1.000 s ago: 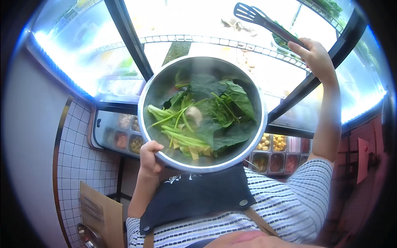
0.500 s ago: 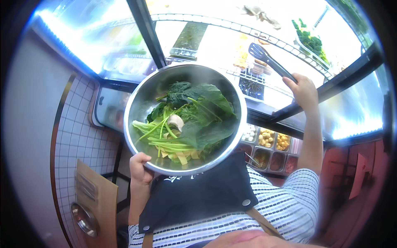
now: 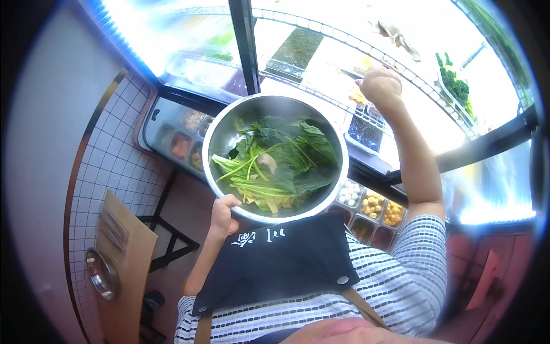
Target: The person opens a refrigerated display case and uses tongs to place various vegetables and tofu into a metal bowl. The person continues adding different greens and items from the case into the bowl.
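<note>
My left hand (image 3: 224, 216) grips the near-left rim of a large steel bowl (image 3: 213, 178), held tilted before my apron. Dark leafy greens (image 3: 312, 143), pale green stems (image 3: 260, 184), a beige mushroom-like piece (image 3: 267, 163) and pale yellowish strips (image 3: 275, 203) lie in the bowl. Beyond the bowl, my right hand (image 3: 381, 89) is raised into the lit display case and closed in a fist. It hides nearly all of the black slotted tongs it held half a second ago. Close to this fist are some orange-yellow food (image 3: 359, 96) and a dark package (image 3: 365, 131).
A wire shelf edge (image 3: 326, 28) crosses the case. Behind it lie a dark green flat pack (image 3: 295, 51) and broccoli-like greens (image 3: 455, 86). Food tubs (image 3: 372, 205) sit below the case frame (image 3: 245, 46). At lower left, a small metal bowl (image 3: 102, 274) rests on a brown board (image 3: 129, 258).
My right hand has moved left and deeper into the case, and the tongs have gone out of sight behind it. The bowl sits further right in view, with my left hand still on its rim.
</note>
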A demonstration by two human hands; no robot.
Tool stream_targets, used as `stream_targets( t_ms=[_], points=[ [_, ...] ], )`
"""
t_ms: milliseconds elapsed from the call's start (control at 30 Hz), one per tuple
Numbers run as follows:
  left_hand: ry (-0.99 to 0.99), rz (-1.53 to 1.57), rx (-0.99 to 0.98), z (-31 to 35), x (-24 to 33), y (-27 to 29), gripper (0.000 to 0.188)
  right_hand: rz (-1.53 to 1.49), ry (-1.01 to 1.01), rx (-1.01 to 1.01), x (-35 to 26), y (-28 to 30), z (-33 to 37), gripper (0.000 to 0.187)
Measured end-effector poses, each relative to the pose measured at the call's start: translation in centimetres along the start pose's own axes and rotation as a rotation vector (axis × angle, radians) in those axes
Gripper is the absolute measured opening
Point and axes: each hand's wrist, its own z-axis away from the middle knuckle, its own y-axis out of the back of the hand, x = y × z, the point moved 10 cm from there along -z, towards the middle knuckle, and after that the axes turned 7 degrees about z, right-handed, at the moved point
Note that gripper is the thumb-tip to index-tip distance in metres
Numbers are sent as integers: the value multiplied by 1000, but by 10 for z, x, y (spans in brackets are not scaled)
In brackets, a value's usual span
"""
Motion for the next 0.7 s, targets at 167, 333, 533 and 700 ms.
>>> stream_targets(
  t_ms=[167,333,533,700],
  points=[
    [-57,-47,126,16,-1,8,11,-173,-33,161,-9,28,-5,47],
    [-109,4,86,27,3,-5,8,-358,20,29,-46,24,-23,49],
    [-100,-6,140,25,-1,8,16,-369,112,113,-81,43,-31,55],
    [-137,-145,43,27,8,-5,4,-464,148,120,-113,54,-82,56]
  ],
)
